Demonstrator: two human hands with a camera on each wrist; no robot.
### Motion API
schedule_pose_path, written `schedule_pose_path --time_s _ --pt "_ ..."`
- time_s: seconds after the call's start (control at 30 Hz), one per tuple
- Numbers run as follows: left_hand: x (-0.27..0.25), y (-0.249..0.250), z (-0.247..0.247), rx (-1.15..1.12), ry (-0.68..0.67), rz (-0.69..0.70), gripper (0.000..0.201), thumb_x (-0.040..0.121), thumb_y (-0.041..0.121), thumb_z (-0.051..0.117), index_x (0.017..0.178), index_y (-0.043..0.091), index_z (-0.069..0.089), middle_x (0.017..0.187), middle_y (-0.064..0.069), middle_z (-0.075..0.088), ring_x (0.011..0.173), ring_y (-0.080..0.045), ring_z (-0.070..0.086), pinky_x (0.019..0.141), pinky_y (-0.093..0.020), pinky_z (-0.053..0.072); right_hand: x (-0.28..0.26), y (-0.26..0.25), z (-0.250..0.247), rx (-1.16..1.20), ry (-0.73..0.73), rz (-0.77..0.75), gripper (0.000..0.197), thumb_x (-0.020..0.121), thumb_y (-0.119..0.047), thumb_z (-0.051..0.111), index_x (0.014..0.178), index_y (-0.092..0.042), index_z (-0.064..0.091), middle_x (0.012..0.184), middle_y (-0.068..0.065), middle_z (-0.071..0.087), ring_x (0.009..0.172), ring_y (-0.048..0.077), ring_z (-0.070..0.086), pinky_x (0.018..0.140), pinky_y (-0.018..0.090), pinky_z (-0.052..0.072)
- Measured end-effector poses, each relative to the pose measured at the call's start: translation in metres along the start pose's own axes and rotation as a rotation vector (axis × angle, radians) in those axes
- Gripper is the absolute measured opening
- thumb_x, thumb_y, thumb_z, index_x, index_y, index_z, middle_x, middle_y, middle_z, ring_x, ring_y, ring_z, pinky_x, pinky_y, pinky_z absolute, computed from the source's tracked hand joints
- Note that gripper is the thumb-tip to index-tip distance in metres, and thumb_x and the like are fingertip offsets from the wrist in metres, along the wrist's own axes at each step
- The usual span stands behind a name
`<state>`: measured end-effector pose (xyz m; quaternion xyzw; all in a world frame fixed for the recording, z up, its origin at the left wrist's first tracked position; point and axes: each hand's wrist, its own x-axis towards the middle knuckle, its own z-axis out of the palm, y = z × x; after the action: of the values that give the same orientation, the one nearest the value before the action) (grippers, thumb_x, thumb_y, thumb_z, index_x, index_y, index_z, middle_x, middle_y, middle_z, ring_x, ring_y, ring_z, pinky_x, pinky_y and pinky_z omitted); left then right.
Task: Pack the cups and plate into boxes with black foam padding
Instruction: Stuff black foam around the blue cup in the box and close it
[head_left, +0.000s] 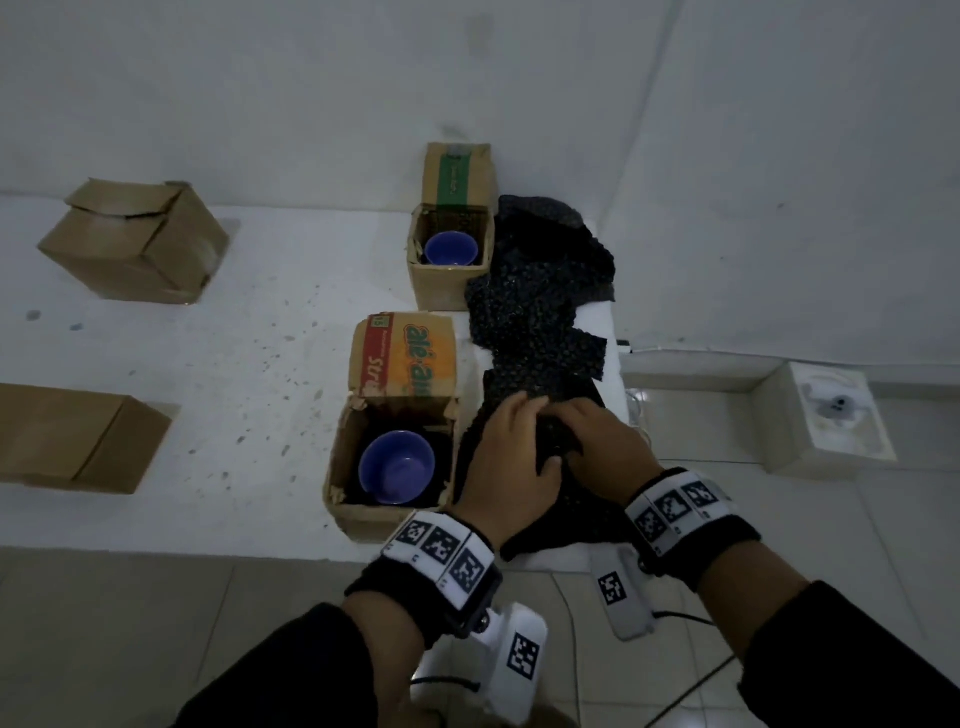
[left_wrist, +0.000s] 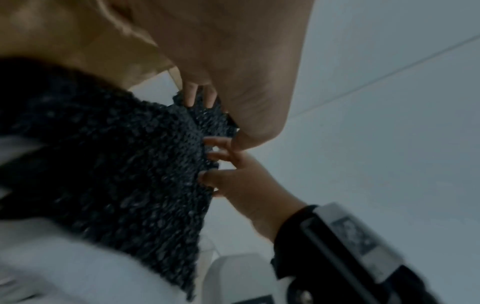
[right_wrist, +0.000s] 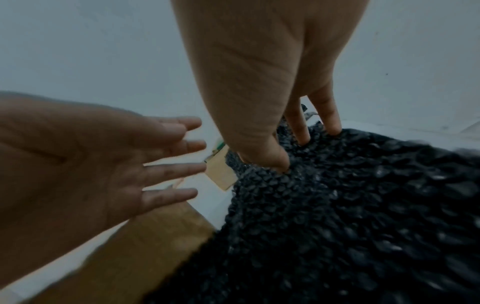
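Two blue cups sit in open cardboard boxes: one cup (head_left: 396, 460) in the near box (head_left: 358, 514), which has a dark lining, the other cup (head_left: 451, 248) in the far box (head_left: 447, 288). A pile of black foam padding (head_left: 535, 317) lies to their right. Both hands are on its near end. My left hand (head_left: 519, 421) lies on the foam with fingers (right_wrist: 176, 152) straight and spread. My right hand (head_left: 566, 441) grips a fold of the foam (right_wrist: 363, 205), with its thumb and fingertips (right_wrist: 330, 123) pressed into it. No plate is in view.
A closed cardboard box (head_left: 137, 241) stands at the back left and a flat one (head_left: 72, 439) at the left edge of the white platform (head_left: 218, 364). Tiled floor (head_left: 156, 623), cables and a white block (head_left: 826, 415) lie below and to the right.
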<state>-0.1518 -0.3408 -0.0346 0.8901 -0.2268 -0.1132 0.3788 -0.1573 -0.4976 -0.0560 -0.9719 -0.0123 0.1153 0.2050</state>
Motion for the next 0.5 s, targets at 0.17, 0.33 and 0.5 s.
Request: schedule_pose_path --time_s 0.17,0.33,0.5 --pt "0.006 -0.019 0.041 0.23 -0.067 -0.326 0.071 0.085 0.028 0.057 0.144 0.015 0.019 0.155 -0.022 0.001 0.143 -0.037 0.005 0.116 -0.044 0.017 0.01 0.014 0.025 -0.099 -0.058 -0.05 0.074 0.08 -0.019 0.062 0.145 -0.03 0.029 0.134 0.007 0.046 0.112 0.033 0.049 0.08 0.043 0.051" --pt "0.015 -0.027 0.05 0.332 -0.075 -0.394 0.053 0.083 0.033 0.061 0.126 0.013 0.039 0.156 -0.017 0.003 0.143 -0.032 0.011 0.111 -0.042 0.026 0.018 0.019 0.04 -0.164 0.069 -0.123 0.042 0.063 -0.018 0.079 0.104 -0.027 0.069 0.092 0.01 0.061 0.077 0.034 0.057 0.05 0.035 0.049" --pt "0.022 -0.022 0.045 0.378 0.011 -0.373 0.052 0.085 0.03 0.06 0.13 0.013 0.04 0.154 -0.009 0.017 0.137 -0.028 0.024 0.106 -0.042 0.028 0.025 0.014 0.031 -0.055 0.179 -0.136 0.014 0.069 -0.019 0.063 0.076 -0.024 0.073 0.076 0.006 0.062 0.062 0.03 0.059 0.044 0.03 0.044"
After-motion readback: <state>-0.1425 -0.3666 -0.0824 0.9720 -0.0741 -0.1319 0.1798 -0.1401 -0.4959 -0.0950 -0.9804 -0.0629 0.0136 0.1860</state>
